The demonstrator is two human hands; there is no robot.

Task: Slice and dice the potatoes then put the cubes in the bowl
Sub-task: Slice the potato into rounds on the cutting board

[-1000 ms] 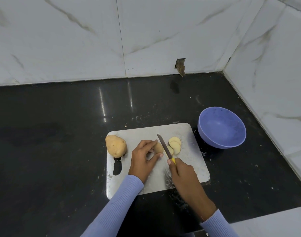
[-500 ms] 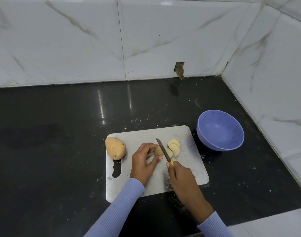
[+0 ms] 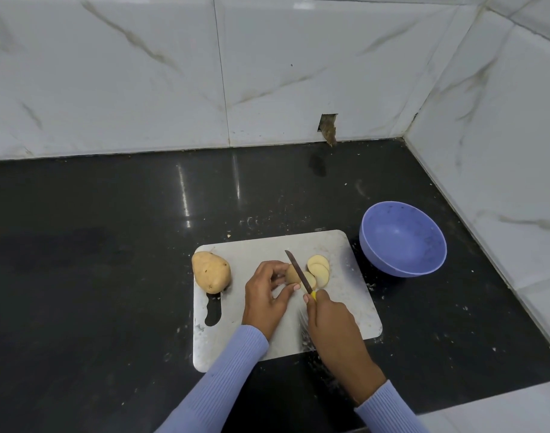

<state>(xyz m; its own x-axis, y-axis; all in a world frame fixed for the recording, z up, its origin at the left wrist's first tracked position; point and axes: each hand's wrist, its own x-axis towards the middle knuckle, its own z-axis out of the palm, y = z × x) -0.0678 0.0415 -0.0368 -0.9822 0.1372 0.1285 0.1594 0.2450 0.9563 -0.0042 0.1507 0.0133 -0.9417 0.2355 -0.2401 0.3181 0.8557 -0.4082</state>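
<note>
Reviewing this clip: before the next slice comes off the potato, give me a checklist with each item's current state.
1. Left hand steadies the potato piece: ok.
2. Left fingertips out of the blade's path: cannot tell; they sit close beside it.
3. Right hand has a firm grip on the knife: ok.
4. Cut slices lie to the right of the blade on the cutting board: ok.
5. Purple bowl empty, right of the board: ok.
6. Whole potato at the board's left edge, away from the cut: ok.

A glossy black stone counter (image 3: 111, 245), flecked with pale crumbs and streaked with light reflections, runs into a corner of white marble-veined wall tiles (image 3: 298, 64), one bearing a small broken notch (image 3: 327, 128).
</note>
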